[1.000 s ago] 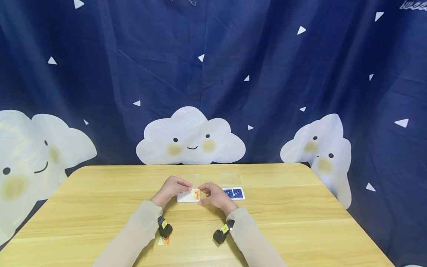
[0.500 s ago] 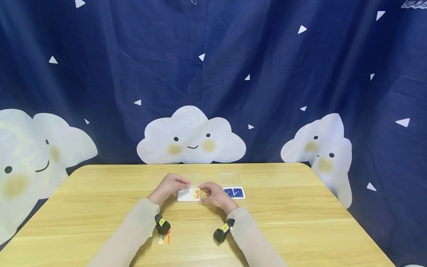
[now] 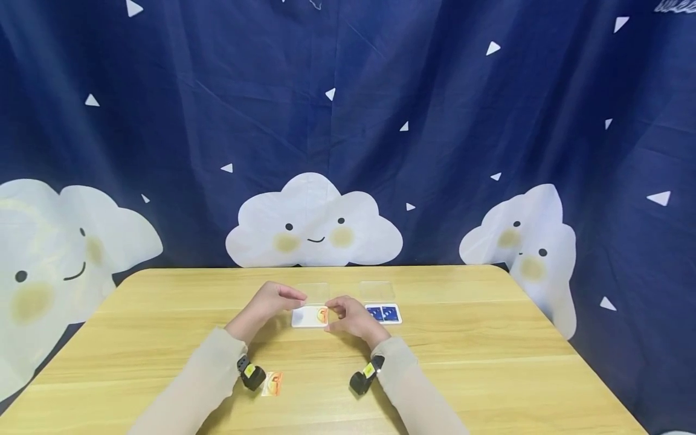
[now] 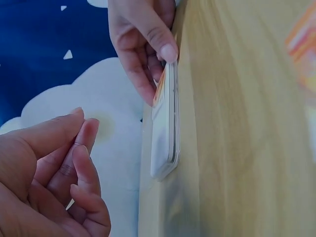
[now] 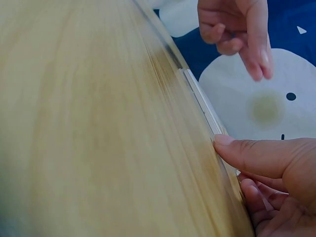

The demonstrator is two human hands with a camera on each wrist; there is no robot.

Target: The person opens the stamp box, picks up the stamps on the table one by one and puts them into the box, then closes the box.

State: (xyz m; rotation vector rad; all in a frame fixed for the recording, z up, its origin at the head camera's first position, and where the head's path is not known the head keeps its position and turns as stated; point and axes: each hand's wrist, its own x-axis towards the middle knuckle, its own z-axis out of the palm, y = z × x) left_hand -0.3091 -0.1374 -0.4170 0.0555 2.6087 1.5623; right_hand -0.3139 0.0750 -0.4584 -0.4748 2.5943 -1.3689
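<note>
Easing leftward, my left hand [image 3: 266, 303] is curling loosely, holding nothing, its wrist camera [image 3: 252, 377] uncovering an orange card [image 3: 272, 383]; my right hand [image 3: 352, 318] is pinching the white case [image 3: 302, 318] on the table [image 3: 462, 350], partly hiding the blue-card case [image 3: 389, 313].

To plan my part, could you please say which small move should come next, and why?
The left hand should probably reach for the loose card: that hand looks empty, the right hand holds the case, whose left half looks plain white.
</note>
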